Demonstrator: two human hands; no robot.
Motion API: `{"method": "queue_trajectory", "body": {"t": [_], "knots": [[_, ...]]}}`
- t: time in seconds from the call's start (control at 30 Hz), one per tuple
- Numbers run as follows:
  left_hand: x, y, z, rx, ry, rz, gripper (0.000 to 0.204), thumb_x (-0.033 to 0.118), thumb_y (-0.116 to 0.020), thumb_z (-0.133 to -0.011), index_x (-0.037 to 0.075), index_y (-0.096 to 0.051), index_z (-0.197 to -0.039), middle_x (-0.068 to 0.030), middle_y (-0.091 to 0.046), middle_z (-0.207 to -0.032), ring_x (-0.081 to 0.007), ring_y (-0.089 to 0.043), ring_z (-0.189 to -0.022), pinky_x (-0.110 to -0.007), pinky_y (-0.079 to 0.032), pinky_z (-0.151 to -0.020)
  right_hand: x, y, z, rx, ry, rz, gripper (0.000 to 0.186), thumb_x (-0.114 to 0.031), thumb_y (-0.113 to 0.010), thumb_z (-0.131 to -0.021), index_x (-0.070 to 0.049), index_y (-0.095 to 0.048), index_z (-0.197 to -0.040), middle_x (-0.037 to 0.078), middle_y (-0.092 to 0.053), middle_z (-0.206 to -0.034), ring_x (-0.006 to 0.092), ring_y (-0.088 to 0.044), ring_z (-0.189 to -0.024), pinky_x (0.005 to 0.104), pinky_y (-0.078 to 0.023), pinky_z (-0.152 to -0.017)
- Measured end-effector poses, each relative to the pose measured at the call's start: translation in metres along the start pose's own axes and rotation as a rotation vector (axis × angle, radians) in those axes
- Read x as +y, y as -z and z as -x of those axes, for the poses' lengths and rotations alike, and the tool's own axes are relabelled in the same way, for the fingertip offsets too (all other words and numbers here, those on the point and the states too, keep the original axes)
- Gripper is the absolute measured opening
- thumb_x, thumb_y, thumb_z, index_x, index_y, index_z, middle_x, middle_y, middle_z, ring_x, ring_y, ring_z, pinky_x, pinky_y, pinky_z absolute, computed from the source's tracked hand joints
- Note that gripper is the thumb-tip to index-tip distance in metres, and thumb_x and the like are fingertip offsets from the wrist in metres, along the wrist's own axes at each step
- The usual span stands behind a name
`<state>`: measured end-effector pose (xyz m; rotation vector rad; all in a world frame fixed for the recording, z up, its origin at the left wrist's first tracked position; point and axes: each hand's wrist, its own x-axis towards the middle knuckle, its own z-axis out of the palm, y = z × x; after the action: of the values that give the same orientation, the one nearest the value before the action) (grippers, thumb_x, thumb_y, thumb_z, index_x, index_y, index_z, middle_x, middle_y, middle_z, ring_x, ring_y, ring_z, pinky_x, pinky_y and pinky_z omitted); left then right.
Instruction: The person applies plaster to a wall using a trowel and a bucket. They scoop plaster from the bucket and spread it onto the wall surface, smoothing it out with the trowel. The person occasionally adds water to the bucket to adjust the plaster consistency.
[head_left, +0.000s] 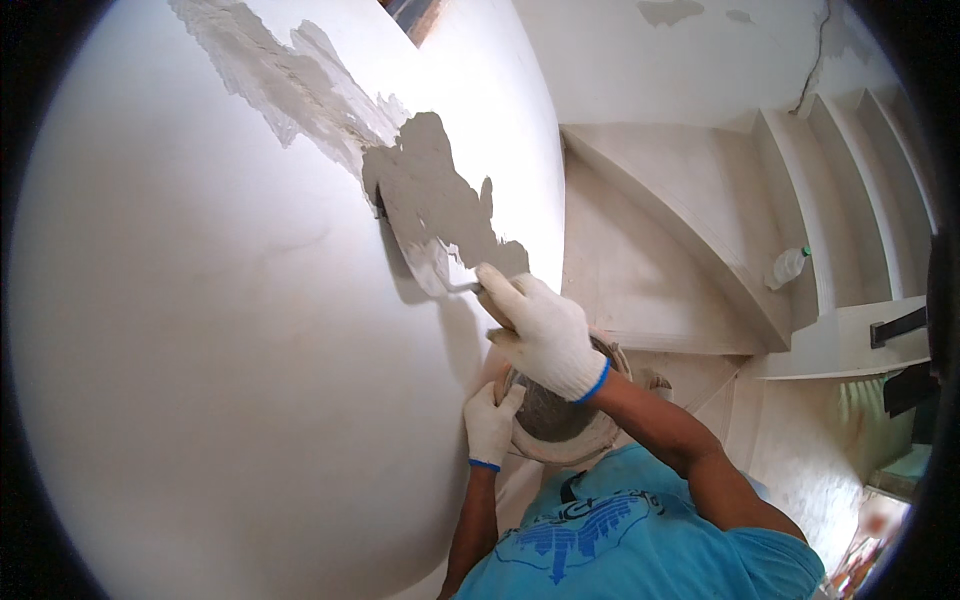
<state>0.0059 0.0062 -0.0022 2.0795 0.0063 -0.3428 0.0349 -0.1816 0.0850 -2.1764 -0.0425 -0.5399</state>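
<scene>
White wall (200, 380) fills the L side, bulging w/ the fisheye; pale stairs (680, 220) climb at upper R, w/ a clear bottle (787, 268) on them. R hand (545, 330), white glove w/ blue cuff, is clamped on the handle of a trowel (426, 262); fingers closed, one stretched fwd along the handle twd the blade. Blade lies at the L edge of a dark grey plaster patch (435, 190) on the wall, below a paler streak. L hand (488, 428), same glove type, grips the L rim of a round bucket (573, 453), thumb at the rim.

Other L fingers partly hidden, so their exact hold is hard to see. Most of the handle's covered by the R glove; bucket's upper R part sits behind R hand & wrist. Grey stuff inside, depth n/a from this angle. Picture's corners are black.

R forearm comes in from lower R, elbow bent, hand reaching up-L. L forearm rises near vert. from the bottom edge, close by the wall, its hand lower than the R.
</scene>
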Motion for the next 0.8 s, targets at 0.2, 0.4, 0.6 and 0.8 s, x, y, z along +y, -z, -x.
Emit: {"method": "queue_trajectory", "body": {"t": [0.2,0.4,0.6,0.8], "knots": [[-0.003,-0.002,0.002,-0.027,0.053,0.055,0.031,0.023,-0.078,-0.096,-0.004,-0.066,-0.084,0.0001,-0.058,-0.076,-0.0105,-0.05,-0.071,-0.032,-0.046,-0.065,0.064,-0.014,0.014,0.102,-0.234,-0.05,0.078,-0.011,-0.079,-0.077,-0.011,-0.056,-0.151,0.018,-0.068,-0.11,0.0402,-0.07,-0.1,0.0479,-0.057,-0.084],[-0.023,-0.004,0.004,-0.044,0.092,0.047,0.029,0.024,-0.078,-0.096,-0.002,-0.067,-0.087,0.0024,-0.057,-0.077,-0.0092,-0.05,-0.072,-0.031,-0.045,-0.065,0.094,-0.057,0.009,0.077,-0.282,-0.069,0.077,-0.017,-0.08,-0.081,-0.011,-0.052,-0.153,0.018,-0.067,-0.114,0.0399,-0.07,-0.103,0.0495,-0.057,-0.087],[-0.024,-0.004,0.013,-0.027,0.118,0.059,0.029,0.023,-0.077,-0.097,-0.003,-0.067,-0.088,0.0022,-0.058,-0.078,-0.0094,-0.05,-0.073,-0.03,-0.045,-0.066,0.077,-0.076,0.001,0.033,-0.309,-0.006,0.08,-0.015,-0.078,-0.083,-0.013,-0.046,-0.156,0.018,-0.064,-0.113,0.0421,-0.069,-0.101,0.0525,-0.056,-0.085],[-0.019,-0.002,0.012,-0.019,0.092,-0.017,0.03,0.023,-0.077,-0.097,-0.003,-0.066,-0.086,0.0003,-0.058,-0.077,-0.0108,-0.051,-0.074,-0.031,-0.046,-0.067,0.046,-0.059,0.03,-0.094,-0.263,-0.036,0.084,-0.013,-0.078,-0.083,-0.015,-0.04,-0.158,0.018,-0.064,-0.111,0.042,-0.069,-0.101,0.0528,-0.056,-0.08]]}}
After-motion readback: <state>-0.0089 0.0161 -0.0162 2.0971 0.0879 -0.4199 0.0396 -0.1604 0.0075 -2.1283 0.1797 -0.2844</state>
